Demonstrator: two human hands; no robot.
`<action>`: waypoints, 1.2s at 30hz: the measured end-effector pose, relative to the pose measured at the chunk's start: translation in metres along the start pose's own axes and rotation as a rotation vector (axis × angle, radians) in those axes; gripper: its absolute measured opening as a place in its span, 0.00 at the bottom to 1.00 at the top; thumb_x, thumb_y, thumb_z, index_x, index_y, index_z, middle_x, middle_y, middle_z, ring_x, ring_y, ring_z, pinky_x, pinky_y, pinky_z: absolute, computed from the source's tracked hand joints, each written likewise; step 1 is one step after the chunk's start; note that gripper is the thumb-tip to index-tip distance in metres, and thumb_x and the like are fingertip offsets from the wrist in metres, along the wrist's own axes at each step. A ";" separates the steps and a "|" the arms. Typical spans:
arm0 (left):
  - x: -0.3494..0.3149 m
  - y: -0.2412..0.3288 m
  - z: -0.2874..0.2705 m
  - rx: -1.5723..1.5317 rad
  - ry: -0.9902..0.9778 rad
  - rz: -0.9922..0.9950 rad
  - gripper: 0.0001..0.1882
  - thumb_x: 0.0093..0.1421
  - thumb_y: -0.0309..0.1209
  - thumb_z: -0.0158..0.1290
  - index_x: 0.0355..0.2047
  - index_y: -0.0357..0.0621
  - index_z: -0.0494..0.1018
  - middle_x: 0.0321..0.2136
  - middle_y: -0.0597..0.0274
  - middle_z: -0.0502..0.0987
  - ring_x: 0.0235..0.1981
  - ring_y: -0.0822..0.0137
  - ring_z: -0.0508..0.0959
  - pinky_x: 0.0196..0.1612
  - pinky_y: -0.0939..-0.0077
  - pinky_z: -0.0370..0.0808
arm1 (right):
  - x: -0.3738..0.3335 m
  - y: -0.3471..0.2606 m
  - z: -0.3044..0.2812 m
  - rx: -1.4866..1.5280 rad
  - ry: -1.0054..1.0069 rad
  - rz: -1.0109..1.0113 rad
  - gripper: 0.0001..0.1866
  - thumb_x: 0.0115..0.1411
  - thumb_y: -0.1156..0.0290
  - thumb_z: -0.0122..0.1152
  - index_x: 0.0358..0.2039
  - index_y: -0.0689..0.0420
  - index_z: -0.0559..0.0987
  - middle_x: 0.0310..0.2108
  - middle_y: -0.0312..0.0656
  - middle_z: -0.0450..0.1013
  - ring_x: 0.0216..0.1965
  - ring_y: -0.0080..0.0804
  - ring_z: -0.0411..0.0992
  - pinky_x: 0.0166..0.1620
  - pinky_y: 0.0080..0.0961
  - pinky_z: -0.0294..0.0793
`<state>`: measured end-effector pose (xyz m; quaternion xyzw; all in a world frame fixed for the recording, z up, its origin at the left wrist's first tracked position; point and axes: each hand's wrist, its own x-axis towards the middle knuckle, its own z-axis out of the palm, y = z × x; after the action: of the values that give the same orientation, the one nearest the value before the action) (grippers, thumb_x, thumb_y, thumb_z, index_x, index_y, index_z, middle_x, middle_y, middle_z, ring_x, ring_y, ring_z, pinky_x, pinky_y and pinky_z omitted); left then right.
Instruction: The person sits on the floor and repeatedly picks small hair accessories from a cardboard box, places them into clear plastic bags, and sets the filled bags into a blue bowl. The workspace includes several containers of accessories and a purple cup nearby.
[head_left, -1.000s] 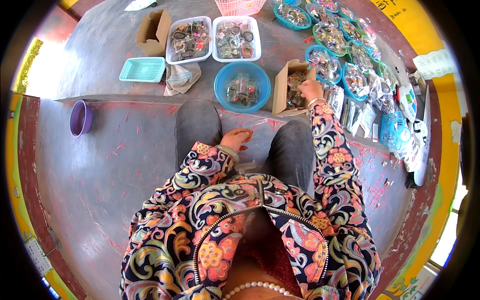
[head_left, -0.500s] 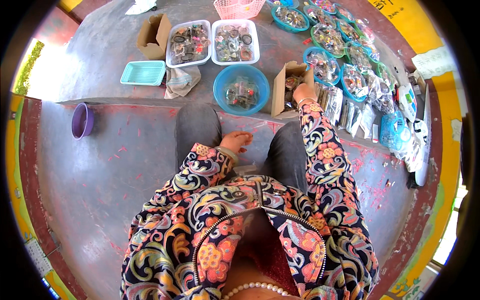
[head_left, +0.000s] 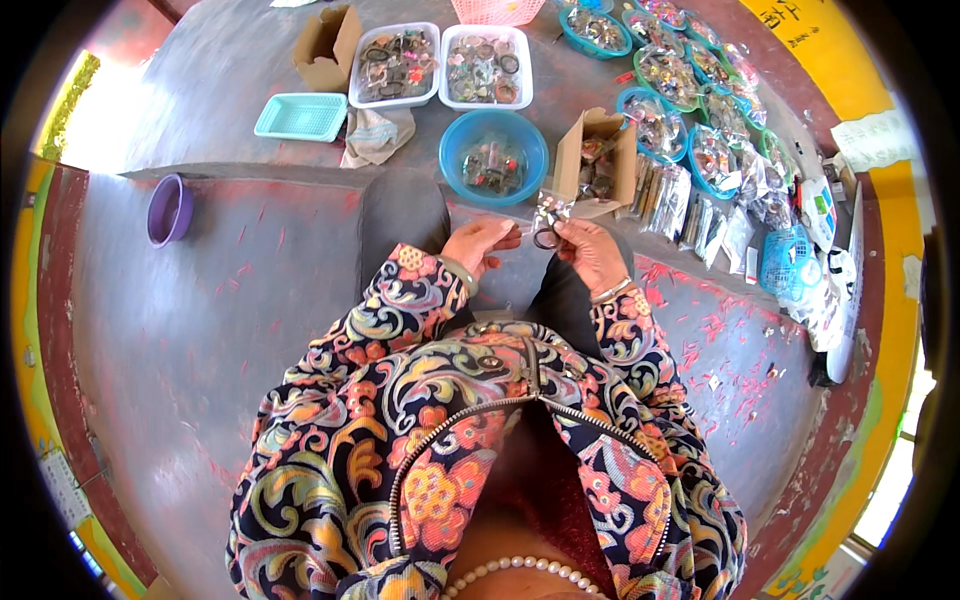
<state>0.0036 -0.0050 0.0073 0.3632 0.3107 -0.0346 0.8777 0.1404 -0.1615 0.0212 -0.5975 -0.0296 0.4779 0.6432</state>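
Observation:
My right hand (head_left: 596,252) pinches a small clear bag (head_left: 551,211) above my lap; a dark ring like a hair tie and pale bits show in it. Close to the bag's left side is my left hand (head_left: 480,243), its fingers curled together; whether they grip anything is too small to tell. Just beyond my knees stands a round blue basin (head_left: 449,163) with clear packets inside. To its right, an open cardboard box (head_left: 570,162) holds more dark packets.
Two white trays (head_left: 436,88) of packaged trinkets, a turquoise basket (head_left: 300,134), a grey cloth (head_left: 382,135) and another cardboard box (head_left: 312,70) stand at the far left. Several filled round baskets (head_left: 686,150) and flat packets (head_left: 664,198) lie right. A purple tub (head_left: 170,235) stands left.
My right hand has come out of the cardboard box and back toward my lap, carrying a clear bag. My left hand has risen slightly toward it.

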 end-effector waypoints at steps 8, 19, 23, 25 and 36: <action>0.015 -0.019 -0.017 0.107 -0.010 0.046 0.08 0.50 0.28 0.52 0.31 0.41 0.70 0.27 0.66 0.74 0.22 0.78 0.71 0.20 0.90 0.64 | 0.000 0.043 0.025 0.000 -0.026 -0.030 0.07 0.48 0.69 0.58 0.28 0.56 0.75 0.21 0.29 0.69 0.23 0.15 0.63 0.25 0.12 0.58; 0.028 -0.029 -0.028 -0.019 -0.106 0.082 0.06 0.50 0.20 0.49 0.29 0.31 0.67 0.28 0.58 0.72 0.30 0.69 0.74 0.35 0.82 0.74 | -0.003 0.041 0.025 0.132 0.064 -0.105 0.10 0.50 0.63 0.57 0.28 0.55 0.75 0.24 0.30 0.70 0.27 0.17 0.66 0.26 0.12 0.60; 0.030 -0.029 -0.027 0.012 -0.069 0.069 0.07 0.50 0.21 0.50 0.30 0.31 0.68 0.29 0.58 0.72 0.30 0.68 0.74 0.35 0.80 0.74 | 0.000 0.045 0.020 0.100 0.039 -0.119 0.11 0.50 0.64 0.56 0.31 0.57 0.74 0.26 0.32 0.71 0.27 0.20 0.66 0.26 0.14 0.61; 0.028 -0.027 -0.027 0.025 -0.055 0.064 0.07 0.49 0.20 0.50 0.30 0.31 0.68 0.29 0.58 0.72 0.30 0.67 0.74 0.35 0.79 0.74 | 0.001 0.047 0.020 0.089 0.030 -0.117 0.10 0.51 0.65 0.56 0.31 0.57 0.74 0.26 0.33 0.70 0.27 0.20 0.66 0.26 0.14 0.61; 0.025 -0.025 -0.024 0.078 -0.088 0.043 0.08 0.51 0.22 0.50 0.31 0.31 0.68 0.30 0.58 0.72 0.30 0.68 0.74 0.34 0.81 0.74 | 0.005 0.050 0.015 0.121 -0.018 -0.129 0.09 0.52 0.66 0.54 0.30 0.57 0.74 0.25 0.33 0.70 0.27 0.20 0.66 0.28 0.15 0.60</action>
<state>0.0041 -0.0029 -0.0356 0.4017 0.2621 -0.0439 0.8764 0.1050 -0.1562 -0.0174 -0.5499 -0.0449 0.4418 0.7073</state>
